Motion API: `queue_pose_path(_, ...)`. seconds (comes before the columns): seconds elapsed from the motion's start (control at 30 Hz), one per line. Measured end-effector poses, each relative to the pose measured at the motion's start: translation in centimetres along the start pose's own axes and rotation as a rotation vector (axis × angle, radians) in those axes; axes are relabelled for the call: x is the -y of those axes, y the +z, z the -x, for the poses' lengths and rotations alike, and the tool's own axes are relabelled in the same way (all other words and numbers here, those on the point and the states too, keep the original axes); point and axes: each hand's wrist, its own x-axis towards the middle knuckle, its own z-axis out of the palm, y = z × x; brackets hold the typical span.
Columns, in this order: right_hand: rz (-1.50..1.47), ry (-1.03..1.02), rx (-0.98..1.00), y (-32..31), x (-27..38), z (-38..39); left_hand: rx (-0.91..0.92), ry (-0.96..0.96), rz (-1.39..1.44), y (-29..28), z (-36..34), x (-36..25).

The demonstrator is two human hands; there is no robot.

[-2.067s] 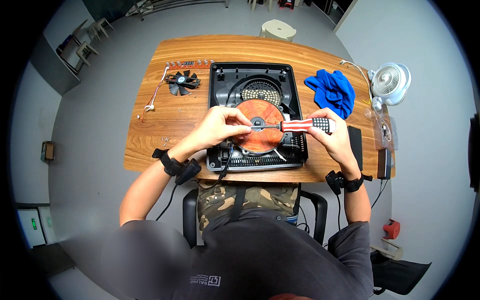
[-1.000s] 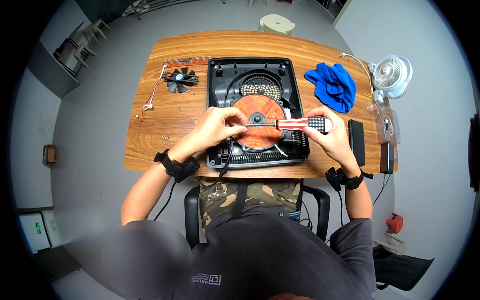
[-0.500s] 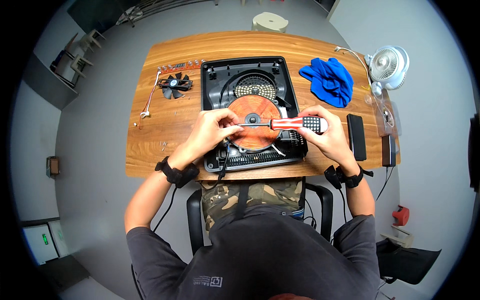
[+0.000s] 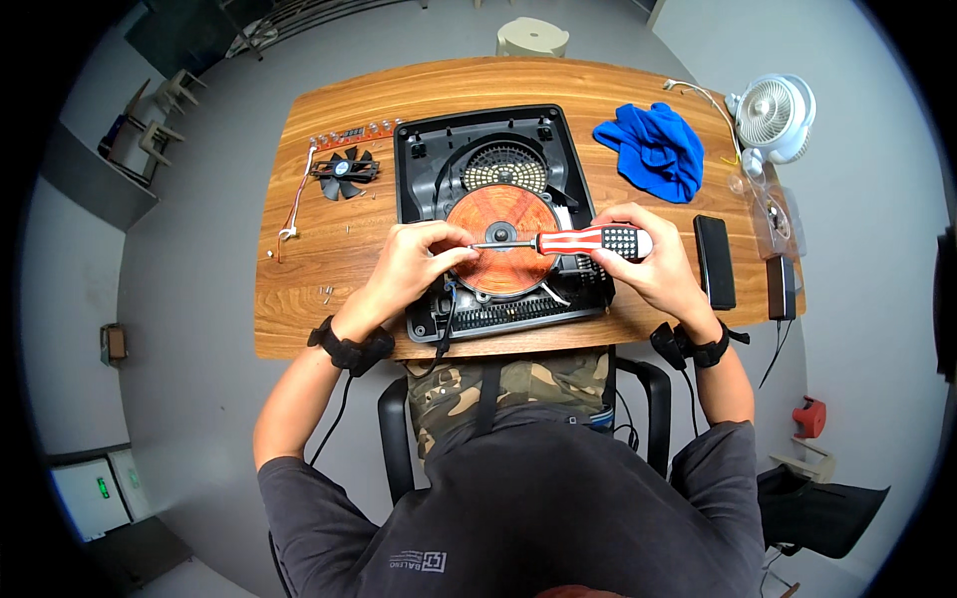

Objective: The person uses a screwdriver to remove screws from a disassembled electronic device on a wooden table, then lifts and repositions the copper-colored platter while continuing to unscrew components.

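A screwdriver (image 4: 573, 242) with a red, white and black handle lies level in my right hand (image 4: 660, 261), whose fingers are closed round the handle's end. Its metal shaft points left, over the copper coil (image 4: 501, 269). At the tip, the thumb and finger of my left hand (image 4: 414, 264) are pinched together; whether they hold the shaft end or a tiny part cannot be made out. Below both hands is the open black housing (image 4: 419, 164) of an appliance, with the round coil set inside it. A black cable (image 4: 446, 334) leaves its near left side.
On the wooden table (image 4: 349, 100), a black fan (image 4: 346, 171), a circuit strip (image 4: 351, 135) with wires and several small screws (image 4: 326, 294) lie left. A blue cloth (image 4: 656, 149), a black phone (image 4: 714, 261), a black box (image 4: 781, 289) and a white fan (image 4: 776, 118) are right.
The whole view has shifted slightly. Both hands and the screwdriver keep nearly the same place over the coil.
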Motion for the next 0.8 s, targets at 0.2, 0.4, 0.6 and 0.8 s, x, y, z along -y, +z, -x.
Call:
queue_pose_path(0.2, -0.017, 0.006, 0.001, 0.0, -0.3, 0.1, 0.007, 0.021, -0.034, -0.2, 0.0, -0.8)
queue_pose_path(0.4, -0.002, -0.009, -0.001, -0.1, 0.1, 0.3, -0.015, 0.148, -0.138, -0.2, 0.0, -0.4)
queue_pose_path(0.6, 0.007, 0.009, 0.02, -0.3, 0.6, 0.4, -0.017, 0.259, -0.226, -0.1, -0.3, -0.4)
queue_pose_path(0.8, -0.095, 0.09, 0.028, -0.3, 0.0, 0.7, 0.037, 0.221, -0.181, -0.2, -0.3, -0.8)
